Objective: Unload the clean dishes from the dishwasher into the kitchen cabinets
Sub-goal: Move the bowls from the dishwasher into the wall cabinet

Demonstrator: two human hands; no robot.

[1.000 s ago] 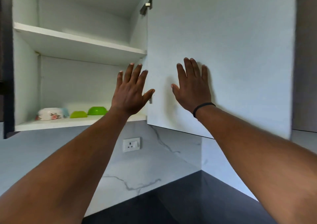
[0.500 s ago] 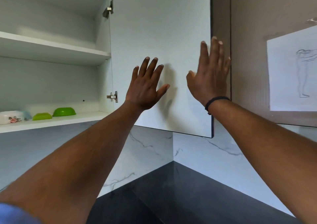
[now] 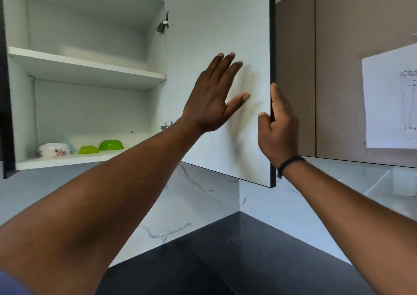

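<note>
I see the left hand [image 3: 211, 98] flat, fingers straight, against the inside face of the open white cabinet door [image 3: 216, 35] at centre frame. The right hand [image 3: 278, 128] grasps the door's dark outer edge, thumb in front, fingers seemingly wrapped behind. At lower left, the bottom shelf [image 3: 67, 159] holds a floral bowl [image 3: 54, 150] and two green bowls [image 3: 111, 145]

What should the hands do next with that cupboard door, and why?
Probably swing the cabinet door shut. The right hand grips its free edge, the left hand is spread flat at its inner face, both hold no dish, and bowls already sit on the bottom shelf.
</note>
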